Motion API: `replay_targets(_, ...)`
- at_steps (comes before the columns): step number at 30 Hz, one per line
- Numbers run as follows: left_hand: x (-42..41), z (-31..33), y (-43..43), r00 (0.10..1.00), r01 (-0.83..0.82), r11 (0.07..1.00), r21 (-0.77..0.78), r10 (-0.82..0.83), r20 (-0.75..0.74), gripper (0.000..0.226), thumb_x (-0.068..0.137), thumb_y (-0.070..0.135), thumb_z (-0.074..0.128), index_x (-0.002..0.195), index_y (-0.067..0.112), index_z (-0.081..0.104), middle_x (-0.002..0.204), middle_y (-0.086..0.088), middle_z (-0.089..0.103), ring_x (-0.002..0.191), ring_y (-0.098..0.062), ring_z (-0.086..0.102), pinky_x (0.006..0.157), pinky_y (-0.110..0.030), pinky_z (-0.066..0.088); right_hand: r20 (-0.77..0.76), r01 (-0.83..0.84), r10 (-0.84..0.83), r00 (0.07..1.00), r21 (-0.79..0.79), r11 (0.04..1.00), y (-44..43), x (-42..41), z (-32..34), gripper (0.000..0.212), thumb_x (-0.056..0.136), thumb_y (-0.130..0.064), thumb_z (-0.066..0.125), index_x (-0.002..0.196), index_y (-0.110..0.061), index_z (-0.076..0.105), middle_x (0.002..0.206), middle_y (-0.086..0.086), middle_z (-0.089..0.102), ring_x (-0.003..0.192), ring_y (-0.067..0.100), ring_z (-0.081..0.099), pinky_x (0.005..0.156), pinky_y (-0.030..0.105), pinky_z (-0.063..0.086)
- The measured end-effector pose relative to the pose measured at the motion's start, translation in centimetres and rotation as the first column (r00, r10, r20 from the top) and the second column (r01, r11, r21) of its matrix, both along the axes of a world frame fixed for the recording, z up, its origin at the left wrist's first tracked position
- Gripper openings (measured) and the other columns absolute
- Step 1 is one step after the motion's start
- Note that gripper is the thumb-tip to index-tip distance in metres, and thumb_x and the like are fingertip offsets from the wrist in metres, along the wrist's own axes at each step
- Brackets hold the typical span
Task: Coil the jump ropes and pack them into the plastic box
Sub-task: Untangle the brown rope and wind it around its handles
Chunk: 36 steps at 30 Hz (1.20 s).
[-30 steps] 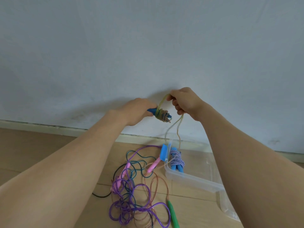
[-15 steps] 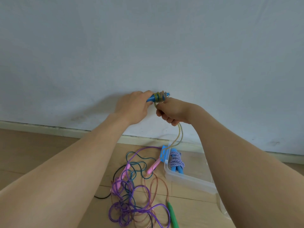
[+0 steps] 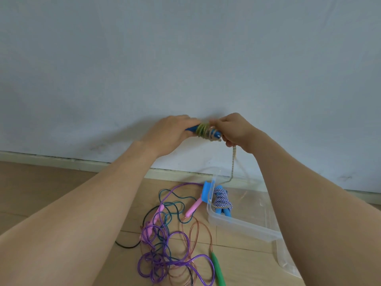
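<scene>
Two hands, one box, several ropes.

Box (image 3: 237, 223): clear plastic, on the floor by the wall. Risk, as judged: the hanging tail could catch its rim. Its right side was cut off behind the right forearm.

Tangle (image 3: 165, 244): purple, teal, copper and black cords with pink and green handles, loose on the floor just left of the box. Risk: pulling one cord would likely tighten the rest. Which cord joined which handle could not be told.

Left hand (image 3: 171, 131): fingers curled round a blue handle (image 3: 190, 129), raised before the wall.

Right hand (image 3: 237, 131): closed, pinching the yellow rope (image 3: 203, 130) at the handle's right end. Fingertips were hidden.

Coiled rope (image 3: 221, 200): blue-white, inside the box at its left end.

Yellow rope: wound in tight turns round the handle, between the hands. Risk: if tension dropped, the turns could slip off the tapered end.

Tail (image 3: 233, 162): slack, hanging from the right hand toward the box. Risk: left untucked, it would let the coil unwind. Its end was lost against the plastic.
</scene>
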<state>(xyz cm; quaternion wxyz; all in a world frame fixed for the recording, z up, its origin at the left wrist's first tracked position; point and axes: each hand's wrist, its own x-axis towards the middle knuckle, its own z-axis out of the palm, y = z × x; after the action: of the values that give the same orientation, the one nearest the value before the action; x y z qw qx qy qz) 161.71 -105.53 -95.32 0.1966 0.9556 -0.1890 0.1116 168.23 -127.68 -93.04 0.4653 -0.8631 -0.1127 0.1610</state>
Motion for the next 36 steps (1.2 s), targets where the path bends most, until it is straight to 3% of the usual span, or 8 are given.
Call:
replay_targets(2,-0.2,0.5,-0.3,0.994,0.021,0.999,-0.045,-0.016,0.112,0.029,0.103,0.031,0.055,0.129,0.025,0.067,0.114,0.002,0.070,0.097,-0.025,0.066,0.081,-0.042,0.052,-0.062,-0.025,0.028,0.998,0.049,0.998,-0.2,-0.1,-0.2,0.050,0.105,-0.044,0.059,0.093,0.002,0.074,0.068,0.007,0.040,0.058,0.017,0.034,0.048,0.027,0.033)
replay_targets(6,-0.6,0.7,-0.2,0.971,-0.020,0.993,-0.120,0.048,0.235,0.025,0.106,0.030,0.054,0.128,0.021,0.061,0.105,0.001,0.069,0.087,-0.027,0.063,0.073,-0.042,0.051,-0.224,-0.078,0.123,0.967,0.200,0.977,-0.4,-0.4,0.0,0.032,0.110,-0.035,0.053,0.101,-0.008,0.067,0.064,-0.004,0.032,0.053,0.011,0.025,0.047,0.024,0.024)
replay_targets(14,-0.3,-0.3,-0.1,0.960,-0.200,0.978,-0.051,0.206,0.191,0.015,0.105,0.040,0.050,0.106,0.026,0.053,0.076,0.008,0.052,0.070,-0.027,0.054,0.058,-0.040,0.045,-0.408,-0.254,0.210,0.888,-0.058,0.965,2.1,-2.4,1.1,0.027,0.107,-0.028,0.045,0.088,-0.013,0.057,0.060,-0.004,0.034,0.051,0.014,0.027,0.046,0.024,0.027)
replay_targets(17,0.4,-1.1,0.4,0.962,-0.269,0.962,0.039,0.266,0.061,0.014,0.103,0.042,0.053,0.093,0.032,0.051,0.075,0.007,0.056,0.072,-0.028,0.058,0.062,-0.043,0.051,-0.339,-0.295,0.244,0.908,-0.106,0.950,3.3,-2.8,1.7,0.024,0.102,-0.022,0.046,0.084,-0.012,0.059,0.060,-0.002,0.037,0.049,0.014,0.029,0.044,0.024,0.028)
replay_targets(24,0.6,-2.0,1.0,0.955,-0.147,0.971,0.190,0.189,-0.229,0.006,0.098,0.044,0.065,0.104,0.045,0.066,0.091,0.006,0.067,0.084,-0.025,0.064,0.074,-0.042,0.055,0.006,-0.153,0.153,0.988,-0.050,0.987,3.0,-1.9,2.1,0.031,0.093,-0.030,0.068,0.078,-0.005,0.079,0.068,0.010,0.041,0.057,0.021,0.038,0.046,0.028,0.037)
replay_targets(30,0.4,0.0,-0.3,0.998,-0.036,0.995,0.089,0.041,-0.053,0.008,0.101,0.046,0.062,0.103,0.039,0.065,0.090,0.009,0.069,0.081,-0.021,0.061,0.067,-0.039,0.047,0.150,-0.061,0.060,0.987,0.001,0.998,0.5,-0.5,0.7,0.044,0.096,-0.050,0.070,0.083,-0.010,0.081,0.069,0.014,0.054,0.060,0.023,0.042,0.055,0.033,0.042)
replay_targets(33,-0.1,0.4,-0.9,0.999,-0.031,0.996,0.084,0.027,0.045,0.014,0.103,0.043,0.057,0.114,0.038,0.063,0.098,0.011,0.068,0.088,-0.023,0.063,0.073,-0.043,0.050,0.063,0.014,-0.018,0.998,0.070,0.997,-0.6,-0.2,0.3,0.054,0.088,-0.061,0.075,0.084,-0.008,0.080,0.069,0.010,0.054,0.062,0.021,0.042,0.052,0.031,0.038)
replay_targets(36,-0.5,1.0,-1.0,0.985,-0.045,0.998,0.043,0.037,0.171,0.029,0.102,0.048,0.051,0.120,0.028,0.061,0.100,0.005,0.069,0.086,-0.029,0.065,0.071,-0.046,0.053,-0.076,0.043,-0.030,0.997,0.178,0.983,-1.3,-0.3,0.2,0.034,0.097,-0.040,0.074,0.075,-0.016,0.077,0.069,0.006,0.041,0.056,0.016,0.029,0.049,0.028,0.026)
